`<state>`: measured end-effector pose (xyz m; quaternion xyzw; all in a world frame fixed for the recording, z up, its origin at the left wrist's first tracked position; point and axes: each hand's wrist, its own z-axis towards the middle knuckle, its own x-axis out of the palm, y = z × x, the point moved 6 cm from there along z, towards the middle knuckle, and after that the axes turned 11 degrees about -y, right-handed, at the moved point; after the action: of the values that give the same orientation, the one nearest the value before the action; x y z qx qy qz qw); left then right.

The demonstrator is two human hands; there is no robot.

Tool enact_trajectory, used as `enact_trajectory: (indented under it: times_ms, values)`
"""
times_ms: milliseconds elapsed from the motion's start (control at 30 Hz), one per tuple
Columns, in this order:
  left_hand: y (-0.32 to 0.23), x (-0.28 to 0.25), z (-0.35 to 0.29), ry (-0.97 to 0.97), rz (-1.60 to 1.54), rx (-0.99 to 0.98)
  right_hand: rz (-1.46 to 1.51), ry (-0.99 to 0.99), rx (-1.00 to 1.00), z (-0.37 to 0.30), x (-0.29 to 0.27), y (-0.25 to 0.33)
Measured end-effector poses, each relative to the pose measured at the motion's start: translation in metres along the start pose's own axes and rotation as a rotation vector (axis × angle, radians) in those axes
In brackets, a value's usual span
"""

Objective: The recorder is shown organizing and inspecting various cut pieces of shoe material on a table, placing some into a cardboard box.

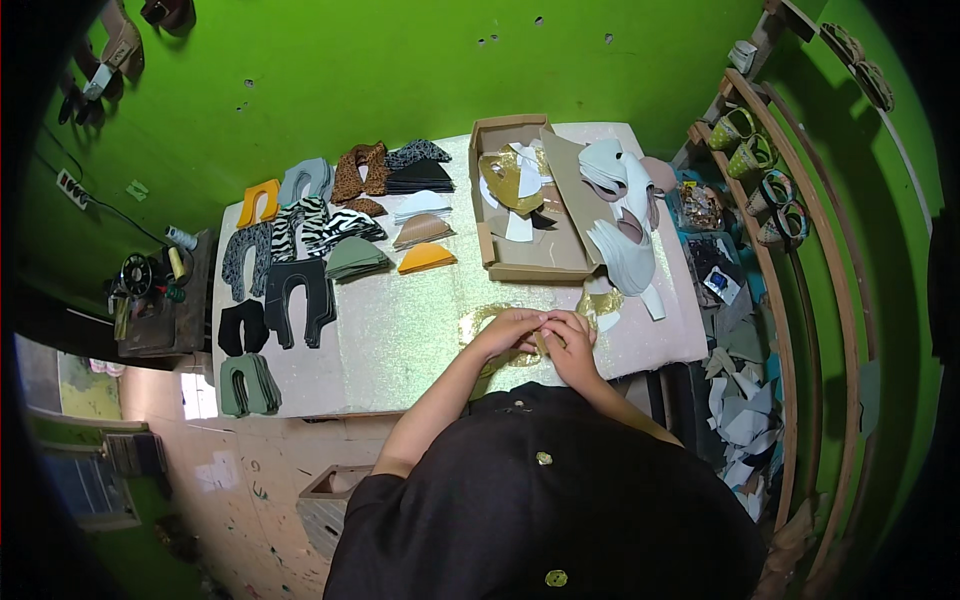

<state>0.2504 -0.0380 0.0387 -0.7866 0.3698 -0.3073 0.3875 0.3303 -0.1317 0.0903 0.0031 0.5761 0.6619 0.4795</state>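
Both my hands meet near the front edge of the table, fingertips pinched together. My left hand and my right hand are closed around a small gold piece of sheet material, mostly hidden by the fingers. Under and beside the left hand lies a shiny gold cut piece. Just past the right hand rests another gold cut piece, partly covered. Farther off, an open cardboard box holds gold and white cut pieces. White curved pieces are heaped on its right flap.
Stacks of cut pieces cover the table's left side, including black U-shaped ones, green ones and orange ones. A wooden rack with sandals stands at the right, scraps piled below. A sewing machine stands at the left.
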Motion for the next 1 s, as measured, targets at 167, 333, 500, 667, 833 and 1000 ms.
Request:
enact_trajectory:
  times_ms: [167, 333, 500, 667, 833, 1000]
  values:
    - [0.003, 0.0, 0.0, 0.011, -0.258, 0.012, 0.32, -0.043, 0.158, 0.003, 0.0, -0.029]
    - [0.013, -0.015, 0.007, -0.065, -0.24, 0.075, 0.058, -0.262, 0.3, 0.028, -0.037, -0.07]
    - [0.005, -0.023, 0.001, -0.274, -0.253, 0.008, -0.498, -0.07, 0.35, 0.026, -0.035, -0.082]
    - [-0.002, -0.026, 0.0, -0.323, -0.213, 0.099, -0.323, 0.032, 0.261, 0.03, -0.031, -0.08]
    - [-0.027, -0.024, -0.009, -0.25, -0.098, 0.417, -0.21, -0.072, 0.127, 0.067, -0.075, -0.015]
    - [-0.074, -0.016, -0.038, -0.389, 0.331, 0.663, -0.039, -0.048, -0.137, 0.084, -0.103, 0.049]
